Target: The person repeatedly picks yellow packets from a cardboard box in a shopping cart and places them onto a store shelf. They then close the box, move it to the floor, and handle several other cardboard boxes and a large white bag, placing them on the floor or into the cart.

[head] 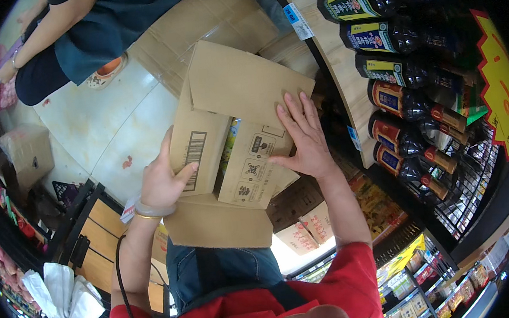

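Note:
Before me is a brown cardboard box (221, 191) with its top flaps loose. Its far flap (247, 73) and near flap (219, 223) spread outward, while the two side flaps leave a narrow gap. Colourful packaging (230, 149) shows through that gap. My left hand (165, 176) grips the box's left side, thumb over the flap with a printed barcode. On the right, my right hand (302, 139) bears on the box, fingers stretched over the corner of the far flap and thumb on the printed side flap (253, 168). What supports the box underneath is hidden.
A wooden shelf (341, 60) with several dark bottles (373, 39) runs along the right. Another person (85, 37) crouches at upper left. Flattened cardboard (210, 17) lies on the tiled floor (106, 122). A cardboard carton (27, 154) and a white cloth (62, 298) are at left.

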